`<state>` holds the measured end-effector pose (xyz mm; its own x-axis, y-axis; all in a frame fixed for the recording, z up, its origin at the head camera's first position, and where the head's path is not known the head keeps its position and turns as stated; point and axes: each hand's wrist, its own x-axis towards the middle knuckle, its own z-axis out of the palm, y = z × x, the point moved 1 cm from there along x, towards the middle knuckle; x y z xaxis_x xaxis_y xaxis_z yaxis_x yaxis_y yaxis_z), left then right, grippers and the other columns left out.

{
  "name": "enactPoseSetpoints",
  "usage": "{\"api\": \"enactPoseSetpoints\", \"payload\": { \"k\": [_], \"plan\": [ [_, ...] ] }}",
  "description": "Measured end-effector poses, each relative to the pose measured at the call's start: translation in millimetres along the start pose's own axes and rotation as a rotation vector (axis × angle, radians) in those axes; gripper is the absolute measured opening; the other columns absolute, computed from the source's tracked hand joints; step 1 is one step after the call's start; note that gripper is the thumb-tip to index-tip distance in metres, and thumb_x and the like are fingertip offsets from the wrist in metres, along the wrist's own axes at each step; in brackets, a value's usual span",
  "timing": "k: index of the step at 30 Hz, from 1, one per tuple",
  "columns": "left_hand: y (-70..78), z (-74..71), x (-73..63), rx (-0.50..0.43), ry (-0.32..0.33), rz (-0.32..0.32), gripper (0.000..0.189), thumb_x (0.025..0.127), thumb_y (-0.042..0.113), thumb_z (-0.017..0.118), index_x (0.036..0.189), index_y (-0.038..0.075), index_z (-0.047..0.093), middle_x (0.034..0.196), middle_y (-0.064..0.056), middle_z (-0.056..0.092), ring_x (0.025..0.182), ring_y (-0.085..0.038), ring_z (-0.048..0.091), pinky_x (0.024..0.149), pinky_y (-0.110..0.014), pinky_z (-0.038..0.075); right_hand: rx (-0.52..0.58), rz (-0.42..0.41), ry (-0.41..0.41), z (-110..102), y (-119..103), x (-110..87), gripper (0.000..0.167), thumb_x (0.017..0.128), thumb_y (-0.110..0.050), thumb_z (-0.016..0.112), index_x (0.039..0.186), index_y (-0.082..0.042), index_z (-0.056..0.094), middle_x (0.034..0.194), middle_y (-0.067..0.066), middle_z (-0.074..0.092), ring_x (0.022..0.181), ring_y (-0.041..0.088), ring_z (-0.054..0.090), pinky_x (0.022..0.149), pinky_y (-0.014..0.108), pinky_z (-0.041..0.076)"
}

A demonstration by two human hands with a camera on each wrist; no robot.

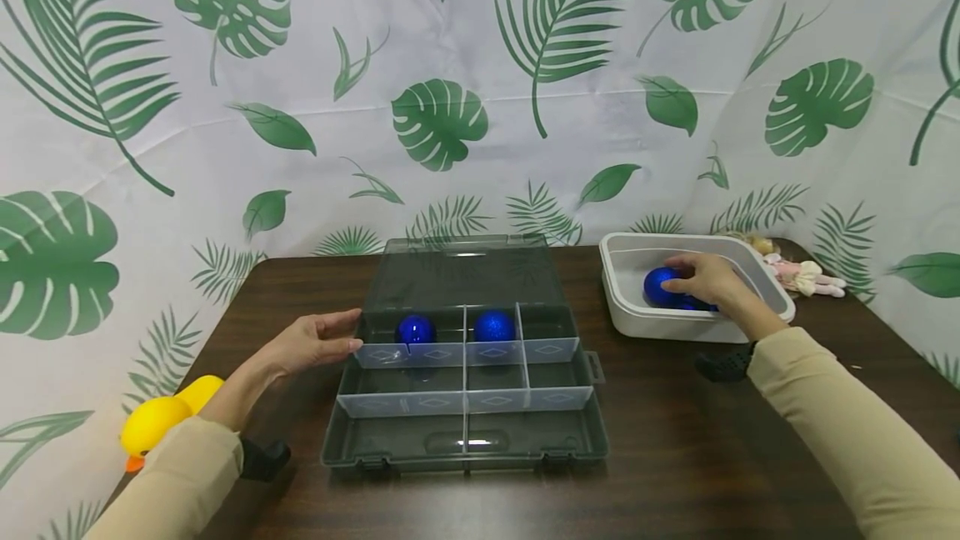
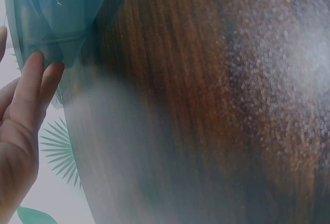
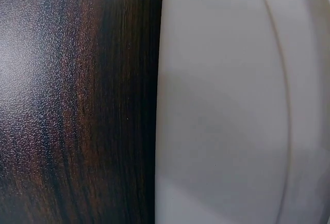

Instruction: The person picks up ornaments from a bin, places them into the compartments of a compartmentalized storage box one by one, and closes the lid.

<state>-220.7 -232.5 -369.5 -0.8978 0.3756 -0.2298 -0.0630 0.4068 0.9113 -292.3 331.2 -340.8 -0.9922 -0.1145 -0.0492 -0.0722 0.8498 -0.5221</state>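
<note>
An open, see-through grey divider box lies on the table, its lid folded back. Its far row holds a shiny blue ball in the left compartment and a glittery blue ball in the middle one. At the box's left edge my left hand rests with fairly straight fingers; the left wrist view shows its fingertips at the box's side. Inside the white bin my right hand pinches another blue ball. More blue shows beneath that hand, partly hidden.
A yellow toy duck sits left of my left forearm. Behind the bin's right end lies a doll in pink. A leaf-patterned cloth hangs behind the dark wood table. Only the bin's outer wall and tabletop fill the right wrist view.
</note>
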Motion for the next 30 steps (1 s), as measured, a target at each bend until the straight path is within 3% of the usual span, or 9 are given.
{"api": "enactPoseSetpoints", "payload": {
  "k": [6, 14, 18, 20, 22, 26, 30],
  "plan": [
    [-0.6, 0.1, 0.0, -0.009, -0.011, 0.0, 0.075, 0.088, 0.023, 0.066, 0.145, -0.007, 0.026, 0.149, -0.029, 0.024, 0.123, -0.035, 0.05, 0.097, -0.037, 0.046, -0.011, 0.009, -0.01, -1, 0, -1.9, 0.058, 0.091, -0.026, 0.061, 0.133, 0.01, 0.042, 0.128, 0.036, 0.046, 0.116, 0.05, 0.044, 0.098, 0.059, 0.036],
    [0.3, -2.2, 0.1, -0.014, -0.017, 0.004, 0.075, 0.089, 0.022, 0.066, 0.145, -0.006, 0.026, 0.15, -0.03, 0.023, 0.123, -0.037, 0.049, 0.096, -0.036, 0.047, 0.149, -0.052, 0.089, -11, -24, -12.5, 0.06, 0.095, -0.03, 0.056, 0.136, 0.01, 0.039, 0.13, 0.035, 0.047, 0.118, 0.046, 0.047, 0.097, 0.054, 0.042],
    [0.5, -2.8, -0.4, -0.019, -0.017, 0.008, 0.075, 0.089, 0.021, 0.066, 0.145, -0.006, 0.025, 0.15, -0.029, 0.021, 0.124, -0.037, 0.048, 0.096, -0.035, 0.047, 0.223, -0.076, 0.143, -13, -46, -17.5, 0.059, 0.094, -0.031, 0.057, 0.137, 0.006, 0.042, 0.132, 0.031, 0.048, 0.118, 0.042, 0.049, 0.087, 0.025, 0.051],
    [0.1, -2.6, -0.4, -0.02, -0.016, 0.009, 0.075, 0.089, 0.022, 0.066, 0.145, -0.006, 0.025, 0.151, -0.029, 0.021, 0.125, -0.038, 0.048, 0.096, -0.035, 0.047, 0.273, -0.096, 0.148, -13, -59, -20.2, 0.058, 0.093, -0.03, 0.058, 0.137, 0.005, 0.042, 0.134, 0.029, 0.047, 0.119, 0.04, 0.049, 0.079, 0.009, 0.047],
    [-0.3, -2.5, -0.3, -0.02, -0.015, 0.009, 0.075, 0.089, 0.022, 0.066, 0.145, -0.006, 0.025, 0.151, -0.029, 0.021, 0.125, -0.038, 0.047, 0.096, -0.035, 0.047, 0.326, -0.115, 0.135, -10, -72, -22.3, 0.059, 0.093, -0.03, 0.059, 0.138, 0.003, 0.042, 0.136, 0.027, 0.046, 0.12, 0.037, 0.048, 0.073, 0.001, 0.04],
    [-0.7, -1.7, -0.3, -0.02, -0.012, 0.005, 0.075, 0.089, 0.022, 0.066, 0.145, -0.006, 0.025, 0.151, -0.029, 0.021, 0.125, -0.037, 0.048, 0.096, -0.036, 0.046, 0.425, -0.139, 0.076, 0, -97, -25.8, 0.06, 0.093, -0.032, 0.059, 0.141, -0.001, 0.04, 0.14, 0.022, 0.044, 0.123, 0.031, 0.046, 0.083, 0.007, 0.044],
    [-0.2, -1.0, -0.2, -0.01, -0.01, 0.005, 0.075, 0.089, 0.023, 0.066, 0.145, -0.006, 0.025, 0.15, -0.029, 0.022, 0.124, -0.037, 0.048, 0.096, -0.036, 0.047, 0.544, -0.146, 0.024, 14, -118, -27.8, 0.058, 0.093, -0.029, 0.06, 0.141, -0.004, 0.041, 0.14, 0.018, 0.045, 0.126, 0.029, 0.044, 0.105, 0.032, 0.041]
  ]
}}
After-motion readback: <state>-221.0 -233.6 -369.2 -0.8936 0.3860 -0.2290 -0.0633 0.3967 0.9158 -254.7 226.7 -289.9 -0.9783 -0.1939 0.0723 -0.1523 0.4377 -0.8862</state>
